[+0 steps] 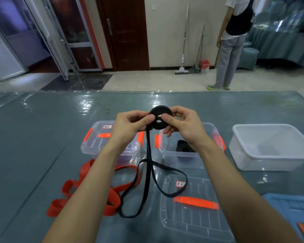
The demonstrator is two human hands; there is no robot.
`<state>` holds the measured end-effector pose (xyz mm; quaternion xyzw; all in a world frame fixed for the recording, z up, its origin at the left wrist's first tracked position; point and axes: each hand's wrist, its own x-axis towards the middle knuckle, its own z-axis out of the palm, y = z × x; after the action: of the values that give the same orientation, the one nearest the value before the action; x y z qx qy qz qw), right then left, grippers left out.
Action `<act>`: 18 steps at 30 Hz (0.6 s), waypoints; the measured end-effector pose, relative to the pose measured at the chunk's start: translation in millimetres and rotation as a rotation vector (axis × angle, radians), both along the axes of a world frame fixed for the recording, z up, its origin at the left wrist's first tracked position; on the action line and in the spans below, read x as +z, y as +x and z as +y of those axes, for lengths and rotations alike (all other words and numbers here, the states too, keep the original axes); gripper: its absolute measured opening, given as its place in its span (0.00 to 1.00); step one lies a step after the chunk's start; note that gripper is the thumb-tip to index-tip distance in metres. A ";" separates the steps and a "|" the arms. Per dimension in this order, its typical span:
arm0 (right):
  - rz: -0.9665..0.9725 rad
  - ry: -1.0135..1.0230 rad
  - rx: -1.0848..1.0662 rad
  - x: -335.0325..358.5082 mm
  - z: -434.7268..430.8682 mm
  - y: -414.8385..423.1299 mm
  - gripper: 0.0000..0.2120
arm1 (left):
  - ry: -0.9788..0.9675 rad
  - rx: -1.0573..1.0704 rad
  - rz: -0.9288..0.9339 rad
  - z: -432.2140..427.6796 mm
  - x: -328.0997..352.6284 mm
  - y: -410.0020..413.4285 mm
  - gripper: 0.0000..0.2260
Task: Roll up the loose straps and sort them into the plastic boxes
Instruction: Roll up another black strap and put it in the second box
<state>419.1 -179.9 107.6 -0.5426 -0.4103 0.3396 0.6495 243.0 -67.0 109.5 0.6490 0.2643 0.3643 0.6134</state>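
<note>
The left hand [130, 125] and right hand [184, 127] pinch the partly wound black strap roll [159, 121] between curled fingers [148, 118], above the worktop [42, 137]. Keep its loose tail [148, 172] taut and flat while turning, so layers stack evenly.

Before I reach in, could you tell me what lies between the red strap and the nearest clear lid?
The head view shows the loose tail of the black strap looped between the red strap and the lid.
</note>
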 end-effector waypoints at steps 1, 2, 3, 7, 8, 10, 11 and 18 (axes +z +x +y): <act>0.025 -0.007 0.006 -4.0 -4.2 2.0 0.11 | 0.014 -0.017 0.022 0.2 0.7 1.5 0.13; 0.049 -0.012 0.017 -7.2 -8.2 3.7 0.11 | 0.032 -0.034 0.045 0.7 1.7 2.7 0.13; 0.072 -0.012 0.023 -9.5 -11.6 4.9 0.10 | 0.048 -0.046 0.062 0.7 2.5 4.5 0.14; 0.161 0.034 -0.037 -13.4 -16.2 4.0 0.05 | -0.036 -0.023 0.019 -8.8 -1.4 16.6 0.20; 0.186 0.053 -0.053 -14.0 -16.0 2.8 0.04 | -0.065 -0.013 0.006 -12.8 -4.3 18.5 0.18; 0.233 0.088 -0.065 -15.9 -16.3 0.2 0.04 | -0.094 -0.003 -0.004 -20.6 -10.2 20.2 0.15; 0.247 0.094 -0.063 -17.3 -16.8 -0.7 0.04 | -0.103 -0.002 -0.009 -22.6 -11.9 20.0 0.15; -0.135 -0.098 0.061 -7.7 -27.2 22.8 0.12 | 0.125 -0.117 0.164 -3.6 15.5 4.5 0.12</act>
<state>441.9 -207.1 99.9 -0.5827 -0.4525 0.3415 0.5823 247.5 -70.7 125.0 0.7277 0.2521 0.2895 0.5684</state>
